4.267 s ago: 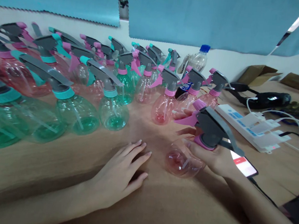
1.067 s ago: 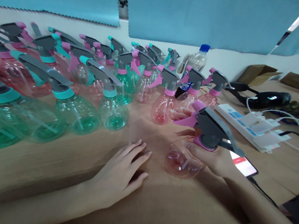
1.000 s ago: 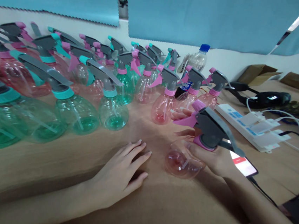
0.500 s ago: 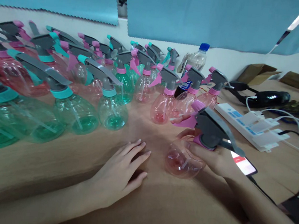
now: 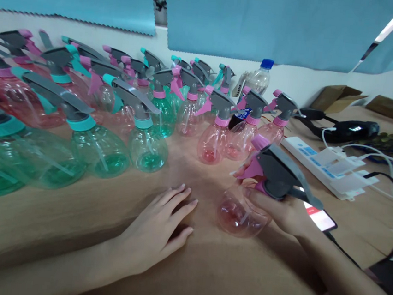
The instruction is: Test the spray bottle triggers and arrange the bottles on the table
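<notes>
My right hand (image 5: 280, 211) is wrapped round the neck of a clear pink spray bottle (image 5: 239, 212) with a grey and pink trigger head. Its index finger is bent at the pink trigger (image 5: 253, 167), and the nozzle faces away to the left. The bottle leans slightly. My left hand (image 5: 161, 225) lies flat on the wooden table (image 5: 204, 278), fingers spread, holding nothing. Beyond the hands stand a pink spray bottle (image 5: 212, 142) and a green spray bottle (image 5: 147, 149).
Several more green and pink spray bottles (image 5: 98, 152) crowd the left and back. A blue-capped drink bottle (image 5: 259, 79) stands behind them. To the right are a white power strip (image 5: 320, 164) with cables, a lit phone (image 5: 320, 219), a black device (image 5: 356, 132) and a cardboard box (image 5: 338, 98).
My right index finger has pulled in, and the pink trigger has moved back toward the bottle's neck. My left hand stays where it was.
</notes>
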